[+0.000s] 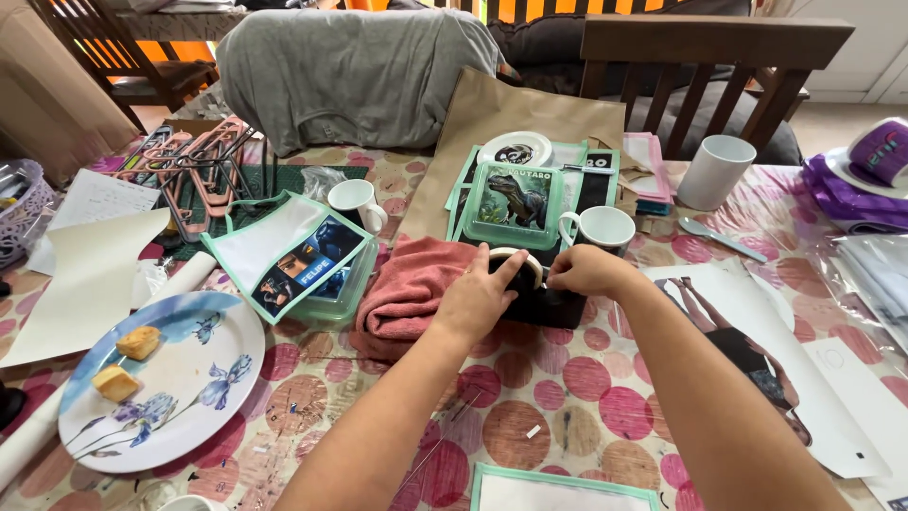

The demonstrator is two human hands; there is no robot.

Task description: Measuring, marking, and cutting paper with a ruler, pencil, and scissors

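While hands [530, 284] meet, tape roll [518, 257] between

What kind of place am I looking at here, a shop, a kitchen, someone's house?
Most likely a home dining table used as a craft bench for printing pictures on gifts. Plain white mugs, a printed bib and a dinosaur-print lunch box crowd the dotted tablecloth, with wooden chairs behind.

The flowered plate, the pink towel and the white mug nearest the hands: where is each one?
flowered plate [203, 374]: head view, on a bare part of its face near the right rim.
pink towel [407, 293]: head view, on the middle of the folded cloth.
white mug [605, 230]: head view, on its outer wall below the rim.
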